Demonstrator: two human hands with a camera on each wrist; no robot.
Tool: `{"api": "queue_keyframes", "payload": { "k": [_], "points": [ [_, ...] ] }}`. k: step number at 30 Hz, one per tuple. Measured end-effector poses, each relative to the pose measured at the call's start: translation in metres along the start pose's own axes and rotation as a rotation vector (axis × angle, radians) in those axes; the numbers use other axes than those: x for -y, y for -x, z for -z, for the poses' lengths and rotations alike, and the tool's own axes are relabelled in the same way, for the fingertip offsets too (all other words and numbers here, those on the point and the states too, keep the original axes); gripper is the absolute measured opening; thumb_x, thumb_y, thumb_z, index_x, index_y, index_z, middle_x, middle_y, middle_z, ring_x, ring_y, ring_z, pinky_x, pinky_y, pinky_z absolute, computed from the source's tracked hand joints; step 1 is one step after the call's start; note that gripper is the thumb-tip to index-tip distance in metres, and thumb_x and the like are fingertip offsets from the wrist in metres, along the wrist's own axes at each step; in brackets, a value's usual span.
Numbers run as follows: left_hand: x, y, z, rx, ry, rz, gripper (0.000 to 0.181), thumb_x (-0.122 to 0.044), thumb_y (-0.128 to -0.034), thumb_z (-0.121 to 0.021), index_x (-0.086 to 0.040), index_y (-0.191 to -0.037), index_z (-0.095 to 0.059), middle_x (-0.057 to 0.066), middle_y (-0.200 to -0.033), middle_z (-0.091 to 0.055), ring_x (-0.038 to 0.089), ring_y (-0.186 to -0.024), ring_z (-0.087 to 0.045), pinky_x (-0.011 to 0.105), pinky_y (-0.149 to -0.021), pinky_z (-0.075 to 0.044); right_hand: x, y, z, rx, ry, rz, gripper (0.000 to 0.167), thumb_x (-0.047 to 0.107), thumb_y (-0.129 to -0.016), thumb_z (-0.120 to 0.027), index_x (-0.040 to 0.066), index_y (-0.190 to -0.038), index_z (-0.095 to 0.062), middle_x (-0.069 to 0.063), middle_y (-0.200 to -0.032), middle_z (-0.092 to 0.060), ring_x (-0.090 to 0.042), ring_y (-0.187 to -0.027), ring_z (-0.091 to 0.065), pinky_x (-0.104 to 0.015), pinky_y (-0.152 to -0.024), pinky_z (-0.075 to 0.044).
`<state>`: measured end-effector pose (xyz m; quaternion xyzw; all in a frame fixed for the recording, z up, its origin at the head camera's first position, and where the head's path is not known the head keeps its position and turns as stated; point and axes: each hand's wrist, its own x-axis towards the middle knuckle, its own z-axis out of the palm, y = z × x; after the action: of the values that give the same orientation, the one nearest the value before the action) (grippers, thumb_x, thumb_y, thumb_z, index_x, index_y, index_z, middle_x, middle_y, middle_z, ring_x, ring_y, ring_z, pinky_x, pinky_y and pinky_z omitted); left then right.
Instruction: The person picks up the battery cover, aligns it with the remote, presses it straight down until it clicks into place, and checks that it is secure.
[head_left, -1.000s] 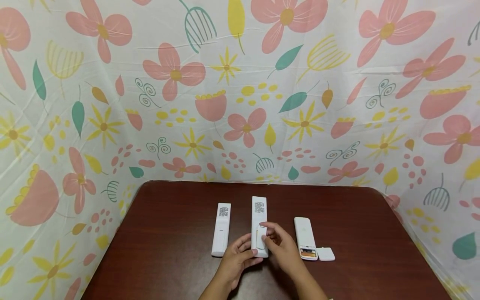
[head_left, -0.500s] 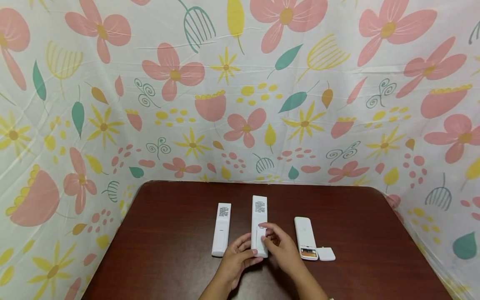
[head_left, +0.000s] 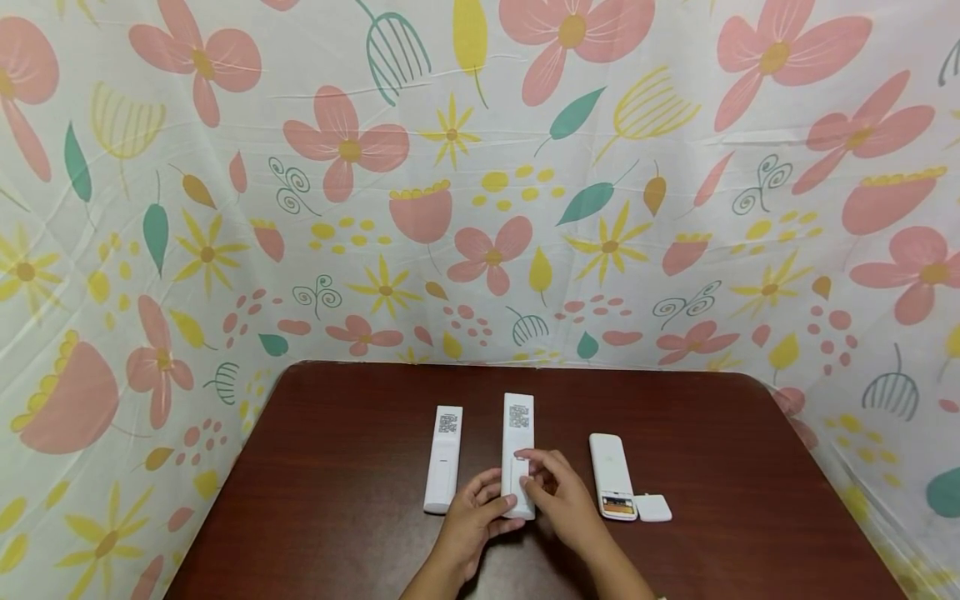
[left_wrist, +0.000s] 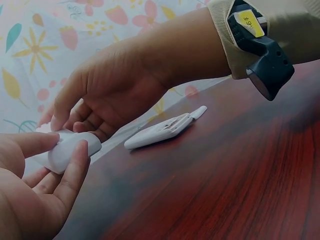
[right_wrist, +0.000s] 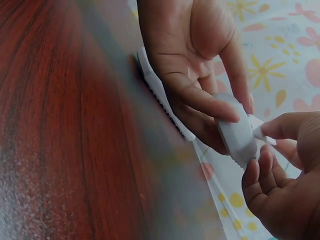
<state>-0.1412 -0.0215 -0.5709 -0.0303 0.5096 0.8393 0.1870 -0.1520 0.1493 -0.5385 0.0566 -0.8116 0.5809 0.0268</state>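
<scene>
Between my two hands is a white remote control (head_left: 518, 433), its back with a printed label turned up. My left hand (head_left: 474, 518) grips its near end, thumb on the edge and fingers around the side. At the battery cover (head_left: 517, 477), my right hand (head_left: 566, 503) has its thumb and index finger pinching the white panel, which lies nearly flush over the compartment. The right wrist view shows the remote's rounded end (right_wrist: 236, 132) in the left fingers. Whatever lies under the cover is hidden.
Left of the hands, a similar white remote (head_left: 442, 467) lies back up on the dark wooden table (head_left: 330, 500). To the right, another white remote (head_left: 610, 467) shows batteries (head_left: 618, 505) in its uncovered compartment, with a loose cover (head_left: 654, 507) beside it. A floral cloth (head_left: 480, 275) hangs behind.
The battery cover, earlier raised with a battery showing beneath, has gone down onto the remote. My right fingers have shifted slightly with it, and the remote has moved a little toward me.
</scene>
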Motion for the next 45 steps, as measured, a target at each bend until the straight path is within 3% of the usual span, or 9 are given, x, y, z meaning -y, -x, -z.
{"api": "queue_keyframes", "payload": {
  "k": [28,37,45],
  "points": [
    [0.0008,0.0016,0.0002,-0.002,-0.019,0.003,0.061,-0.005,-0.0913,-0.069,0.002,-0.145,-0.042,0.011,-0.12,-0.067,0.022,-0.097,-0.07,0.033,-0.078,-0.064,-0.0015,0.0006,-0.0022,-0.028,0.004,-0.051,0.037,0.003,-0.087,-0.075,0.018,-0.119,-0.069,-0.006,-0.093,-0.053,-0.008,-0.075,-0.05,-0.017,-0.064,-0.044],
    [0.0006,0.001,-0.0012,-0.008,-0.013,0.004,0.059,-0.004,-0.0908,-0.07,0.001,-0.143,-0.044,0.009,-0.117,-0.068,0.021,-0.094,-0.071,0.034,-0.077,-0.064,-0.0013,-0.0023,-0.003,-0.137,-0.037,-0.115,0.056,0.011,-0.088,-0.076,0.007,-0.139,-0.052,-0.016,-0.112,-0.056,-0.008,-0.077,-0.051,-0.019,-0.058,-0.045],
    [0.0003,0.0017,-0.0007,-0.003,-0.024,0.003,0.059,-0.004,-0.0904,-0.069,0.002,-0.143,-0.044,0.01,-0.117,-0.067,0.022,-0.093,-0.07,0.034,-0.077,-0.064,-0.0017,-0.0043,-0.0047,-0.092,-0.025,-0.232,0.059,0.031,-0.095,-0.07,0.01,-0.146,-0.049,-0.015,-0.127,-0.064,-0.017,-0.098,-0.062,-0.023,-0.071,-0.053]
  ]
}}
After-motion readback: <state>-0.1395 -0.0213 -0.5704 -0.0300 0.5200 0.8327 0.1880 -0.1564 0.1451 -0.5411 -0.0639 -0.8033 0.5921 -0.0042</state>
